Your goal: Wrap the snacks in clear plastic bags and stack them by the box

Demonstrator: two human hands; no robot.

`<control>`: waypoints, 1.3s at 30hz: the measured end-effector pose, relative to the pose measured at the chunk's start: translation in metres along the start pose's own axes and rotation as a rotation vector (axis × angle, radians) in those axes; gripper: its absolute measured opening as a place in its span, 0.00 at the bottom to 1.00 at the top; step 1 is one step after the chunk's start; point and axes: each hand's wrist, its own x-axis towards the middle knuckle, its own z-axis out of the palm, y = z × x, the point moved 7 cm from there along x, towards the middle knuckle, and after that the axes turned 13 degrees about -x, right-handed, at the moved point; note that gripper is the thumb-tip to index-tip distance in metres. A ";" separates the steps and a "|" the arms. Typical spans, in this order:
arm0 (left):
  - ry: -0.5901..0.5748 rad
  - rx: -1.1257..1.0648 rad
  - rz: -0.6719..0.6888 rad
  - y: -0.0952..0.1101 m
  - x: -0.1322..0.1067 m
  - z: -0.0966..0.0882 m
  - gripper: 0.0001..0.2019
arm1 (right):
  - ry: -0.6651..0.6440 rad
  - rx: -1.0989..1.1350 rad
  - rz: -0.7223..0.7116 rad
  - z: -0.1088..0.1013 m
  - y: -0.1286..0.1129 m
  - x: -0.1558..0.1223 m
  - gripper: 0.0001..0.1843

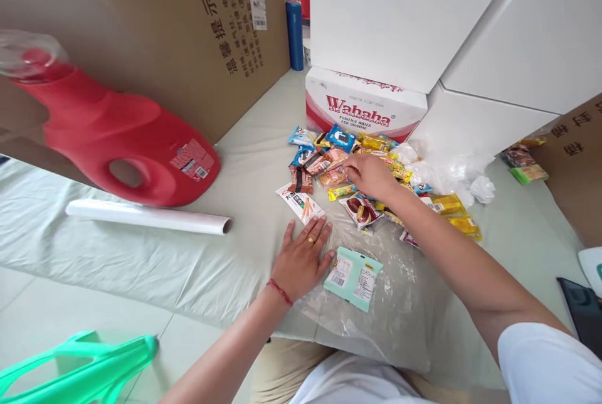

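My left hand lies flat with its fingers apart, its fingertips at the lower edge of a white snack packet. Beside its thumb a mint-green packet rests on a clear plastic bag. My right hand reaches into a heap of wrapped snacks, its fingers closed on the edge of a clear-wrapped snack packet with pink in it. Around it lie blue packets, a brown packet, a chocolate-pie packet and yellow packets.
Behind the heap stands a white and red Wahaha carton under white boxes. At left are a red detergent jug, a white roll and a large cardboard box. Crumpled clear bags lie right; a green stool stands lower left.
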 end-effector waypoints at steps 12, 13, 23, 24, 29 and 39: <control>-0.037 -0.055 -0.025 -0.006 -0.003 0.003 0.30 | -0.181 -0.218 -0.134 0.065 -0.045 0.162 0.24; -0.035 -0.055 -0.022 -0.006 -0.003 0.003 0.30 | -0.199 -0.225 -0.116 0.071 -0.047 0.164 0.29; -0.033 -0.050 -0.019 -0.005 -0.002 0.003 0.29 | -0.252 -0.088 0.062 0.057 -0.051 0.146 0.21; -0.029 -0.044 -0.016 -0.005 -0.002 0.002 0.29 | -0.187 -0.049 0.049 0.042 -0.047 0.137 0.20; 0.001 -0.008 -0.002 -0.003 -0.004 0.000 0.29 | 0.203 0.311 -0.011 -0.033 -0.007 0.026 0.18; -0.016 0.032 -0.051 -0.002 -0.001 0.002 0.29 | -0.077 0.787 0.215 0.023 0.016 -0.226 0.22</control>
